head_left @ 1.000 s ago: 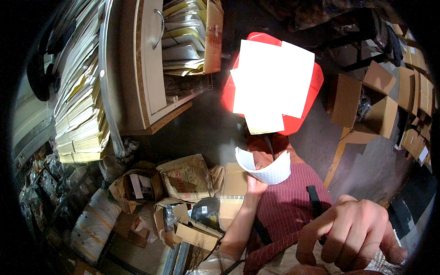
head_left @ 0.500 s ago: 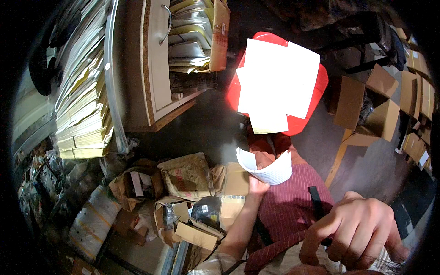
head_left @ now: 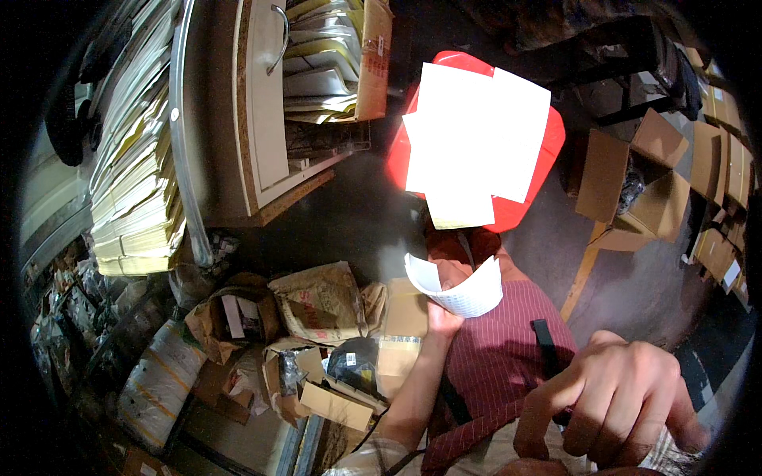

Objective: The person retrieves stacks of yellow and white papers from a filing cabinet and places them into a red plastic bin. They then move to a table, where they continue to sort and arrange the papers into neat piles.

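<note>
While fingers [head_left: 451,281] hold printed paper [head_left: 470,301], a sack [head_left: 327,295] bears lettering.

Harsh light burned the white sheets [head_left: 476,135] to a featureless glare over a vivid red surface [head_left: 540,170], while the dark floor [head_left: 349,198] nearby sank into gloom. A pale smudge of haze clouded the view just left of the curled sheet [head_left: 472,300] in my left hand [head_left: 446,320], its print too faint to read. Shadows darkened parts of my striped apron [head_left: 504,349] and the gaps between the fingers of my right hand [head_left: 611,393]. Fisheye distortion bowed the metal edging [head_left: 179,159] at left, plastic bags [head_left: 59,333] dissolved into dim murk, and black swallowed the corners.
</note>
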A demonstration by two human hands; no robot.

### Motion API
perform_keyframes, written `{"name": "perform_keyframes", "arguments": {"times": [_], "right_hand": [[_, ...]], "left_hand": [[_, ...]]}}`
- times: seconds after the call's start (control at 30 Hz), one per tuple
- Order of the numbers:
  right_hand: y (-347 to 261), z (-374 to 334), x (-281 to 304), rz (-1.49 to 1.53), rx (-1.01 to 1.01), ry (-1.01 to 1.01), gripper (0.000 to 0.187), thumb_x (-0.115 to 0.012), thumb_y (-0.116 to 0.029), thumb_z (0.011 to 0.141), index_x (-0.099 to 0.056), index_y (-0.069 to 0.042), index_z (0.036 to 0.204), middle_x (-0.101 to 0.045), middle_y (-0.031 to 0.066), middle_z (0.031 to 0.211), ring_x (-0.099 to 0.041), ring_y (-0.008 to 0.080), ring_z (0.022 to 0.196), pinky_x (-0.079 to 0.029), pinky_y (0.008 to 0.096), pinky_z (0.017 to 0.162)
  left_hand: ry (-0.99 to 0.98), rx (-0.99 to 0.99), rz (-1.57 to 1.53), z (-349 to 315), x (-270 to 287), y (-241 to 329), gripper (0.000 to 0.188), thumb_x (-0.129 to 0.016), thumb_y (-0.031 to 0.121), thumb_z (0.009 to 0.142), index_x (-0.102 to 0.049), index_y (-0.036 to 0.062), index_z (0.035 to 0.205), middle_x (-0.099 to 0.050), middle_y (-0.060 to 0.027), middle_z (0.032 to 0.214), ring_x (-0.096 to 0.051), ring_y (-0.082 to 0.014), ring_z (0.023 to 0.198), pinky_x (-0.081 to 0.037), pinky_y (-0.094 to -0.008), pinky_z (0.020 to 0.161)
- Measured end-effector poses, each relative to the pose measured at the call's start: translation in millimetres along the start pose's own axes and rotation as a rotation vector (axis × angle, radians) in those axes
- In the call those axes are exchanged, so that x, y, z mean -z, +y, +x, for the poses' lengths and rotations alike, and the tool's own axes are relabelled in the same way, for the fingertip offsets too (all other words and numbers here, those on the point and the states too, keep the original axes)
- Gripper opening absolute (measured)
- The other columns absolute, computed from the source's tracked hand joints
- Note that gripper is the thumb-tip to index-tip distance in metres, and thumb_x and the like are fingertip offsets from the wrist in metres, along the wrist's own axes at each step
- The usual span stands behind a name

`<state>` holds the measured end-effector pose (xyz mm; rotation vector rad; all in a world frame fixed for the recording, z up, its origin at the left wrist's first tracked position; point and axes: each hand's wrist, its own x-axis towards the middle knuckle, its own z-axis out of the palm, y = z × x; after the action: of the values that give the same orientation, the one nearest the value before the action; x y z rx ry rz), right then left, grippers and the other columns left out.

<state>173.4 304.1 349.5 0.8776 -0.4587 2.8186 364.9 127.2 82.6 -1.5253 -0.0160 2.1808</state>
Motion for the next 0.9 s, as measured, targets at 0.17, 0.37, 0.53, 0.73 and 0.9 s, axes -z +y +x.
{"name": "perform_keyframes", "arguments": {"times": [0.17,0.37,0.53,0.73,0.9], "right_hand": [[-13.6,25.4,14.8,0.143,-0.356,-0.077,0.043,-0.049,-0.048,0.1,-0.058,-0.008,0.09,-0.059,0.0105,0.08,-0.051,0.0206,0.066,-0.047,0.0418,0.065],[-9.4,-36.4,76.0,-1.263,-1.121,0.441,0.033,-0.055,-0.026,0.1,-0.068,0.001,0.084,-0.063,0.0077,0.069,-0.057,0.0128,0.061,-0.045,0.0292,0.059],[3.7,-129.0,145.8,-1.93,-1.124,-0.16,0.029,-0.062,-0.013,0.09,-0.065,-0.004,0.117,-0.068,0.0163,0.082,-0.068,0.0323,0.074,-0.053,0.0419,0.066],[27.1,-148.3,158.6,-1.961,-1.215,-0.315,0.042,-0.061,-0.013,0.089,-0.062,-0.016,0.131,-0.067,0.0117,0.077,-0.066,0.0303,0.068,-0.052,0.0417,0.061],[34.4,-154.1,167.3,-1.981,-1.175,-0.353,0.036,-0.055,-0.015,0.089,-0.061,-0.018,0.124,-0.065,0.0104,0.072,-0.065,0.0312,0.064,-0.049,0.0447,0.054]], "left_hand": [[-0.175,-0.019,-0.014,-7.2,-9.0,-1.4,0.038,-0.058,0.026,0.097,-0.056,0.0109,0.132,-0.065,-0.0063,0.125,-0.064,-0.0235,0.115,-0.051,-0.0484,0.103],[-0.236,-0.176,0.244,-2.5,-7.7,-8.6,0.042,-0.054,0.038,0.1,-0.055,0.0106,0.132,-0.065,-0.0069,0.126,-0.063,-0.0243,0.116,-0.051,-0.0469,0.103],[-0.316,-0.039,0.021,5.9,0.3,-7.2,0.047,-0.05,0.048,0.101,-0.057,0.0113,0.129,-0.066,-0.0054,0.123,-0.064,-0.0225,0.114,-0.053,-0.0462,0.101],[-0.027,-0.016,0.021,6.0,16.4,-5.7,0.053,-0.042,0.059,0.1,-0.065,0.0157,0.121,-0.073,0.0007,0.101,-0.07,-0.0219,0.101,-0.056,-0.0475,0.095],[0.016,-0.025,0.042,8.8,17.8,-6.8,0.056,-0.041,0.062,0.1,-0.066,0.0153,0.12,-0.073,0.0026,0.096,-0.071,-0.0227,0.098,-0.056,-0.0493,0.094]]}}
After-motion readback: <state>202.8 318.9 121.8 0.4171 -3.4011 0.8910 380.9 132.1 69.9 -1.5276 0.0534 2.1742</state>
